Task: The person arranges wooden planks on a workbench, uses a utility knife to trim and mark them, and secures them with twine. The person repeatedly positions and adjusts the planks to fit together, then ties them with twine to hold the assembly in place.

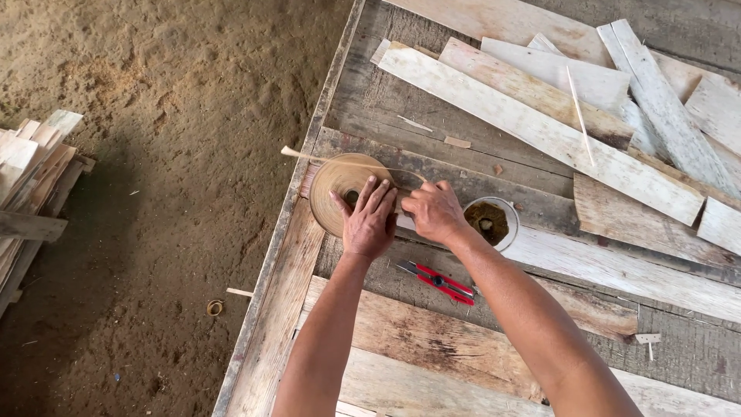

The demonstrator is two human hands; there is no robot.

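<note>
The left hand (368,222) lies spread on a tape roll (340,191) lying flat on the table (370,100); the right hand (434,210) pinches its strip, running left-right.

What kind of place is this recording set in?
Probably a rough woodworking shop: a plank workbench strewn with wood offcuts, a sawdust-covered dirt floor, and stacked wood pieces beside it.

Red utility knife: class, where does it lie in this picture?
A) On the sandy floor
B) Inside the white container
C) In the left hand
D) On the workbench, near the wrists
D: the knife lies flat on the workbench planks just below both wrists, with neither the left hand nor the right hand touching it.
</note>
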